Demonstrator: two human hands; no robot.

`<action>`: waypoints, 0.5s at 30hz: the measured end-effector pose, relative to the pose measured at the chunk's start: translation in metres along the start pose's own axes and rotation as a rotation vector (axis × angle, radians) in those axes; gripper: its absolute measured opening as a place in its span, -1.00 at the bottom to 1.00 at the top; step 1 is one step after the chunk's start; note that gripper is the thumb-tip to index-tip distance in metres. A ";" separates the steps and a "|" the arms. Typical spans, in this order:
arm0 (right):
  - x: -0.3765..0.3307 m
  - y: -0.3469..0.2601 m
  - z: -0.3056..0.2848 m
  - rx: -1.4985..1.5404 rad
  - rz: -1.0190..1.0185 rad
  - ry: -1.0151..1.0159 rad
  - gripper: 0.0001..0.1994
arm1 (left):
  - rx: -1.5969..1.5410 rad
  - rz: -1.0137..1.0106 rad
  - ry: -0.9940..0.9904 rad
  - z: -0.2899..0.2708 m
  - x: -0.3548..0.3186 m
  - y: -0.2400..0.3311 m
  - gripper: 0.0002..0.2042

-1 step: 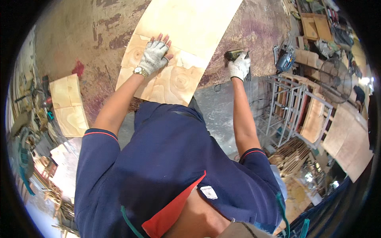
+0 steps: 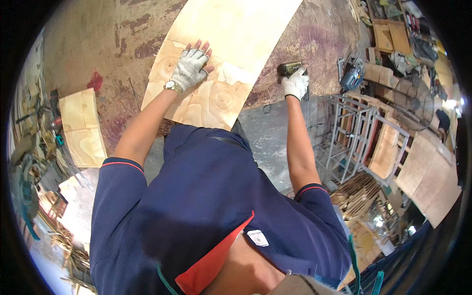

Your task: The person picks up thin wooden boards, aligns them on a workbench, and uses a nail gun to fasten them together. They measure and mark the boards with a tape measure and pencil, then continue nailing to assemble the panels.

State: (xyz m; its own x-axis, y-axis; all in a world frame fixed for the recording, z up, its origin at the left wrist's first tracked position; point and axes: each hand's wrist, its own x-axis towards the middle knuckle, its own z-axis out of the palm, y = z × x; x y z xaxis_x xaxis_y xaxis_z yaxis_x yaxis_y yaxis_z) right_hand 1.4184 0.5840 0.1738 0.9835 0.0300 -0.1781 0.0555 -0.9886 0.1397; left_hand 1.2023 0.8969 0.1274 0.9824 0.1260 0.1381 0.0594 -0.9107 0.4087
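Observation:
My left hand [image 2: 190,70], in a white glove with bare fingertips, lies flat with fingers spread on a pale plywood sheet [image 2: 223,101]. That sheet rests on a worn, stained brown workbench [image 2: 280,83] and reaches back past the top of the view. To the right of the sheet, my gloved right hand [image 2: 295,85] is closed round a dark hand tool [image 2: 289,69] with a boxy head. Its exact kind is hard to tell, since the hand covers much of it. The tool is over the bench, apart from the plywood.
A blue-grey power tool [image 2: 349,76] sits at the bench's right end. Farther right stand a metal frame rack [image 2: 351,132], a fan [image 2: 413,101] and leaning boards [image 2: 427,169]. At left is a smaller plywood piece [image 2: 82,129]. Wood scraps [image 2: 358,195] are heaped at lower right.

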 end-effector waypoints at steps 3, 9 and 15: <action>0.012 0.000 -0.003 0.066 -0.160 -0.072 0.10 | 0.010 -0.003 0.029 0.000 0.006 -0.005 -0.44; -0.009 0.014 -0.046 0.506 -0.419 -0.391 -0.39 | -0.023 -0.007 0.051 0.003 0.005 -0.005 -0.47; -0.027 0.005 -0.069 0.430 -0.708 -0.395 -0.59 | 0.000 -0.006 0.060 0.002 0.005 -0.005 -0.49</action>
State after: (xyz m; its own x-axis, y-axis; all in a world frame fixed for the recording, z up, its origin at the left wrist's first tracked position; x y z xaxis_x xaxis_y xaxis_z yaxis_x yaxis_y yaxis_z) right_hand 1.4037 0.5885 0.2470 0.6097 0.6753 -0.4149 0.4760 -0.7306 -0.4895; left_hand 1.2073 0.9009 0.1245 0.9695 0.1553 0.1894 0.0656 -0.9097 0.4100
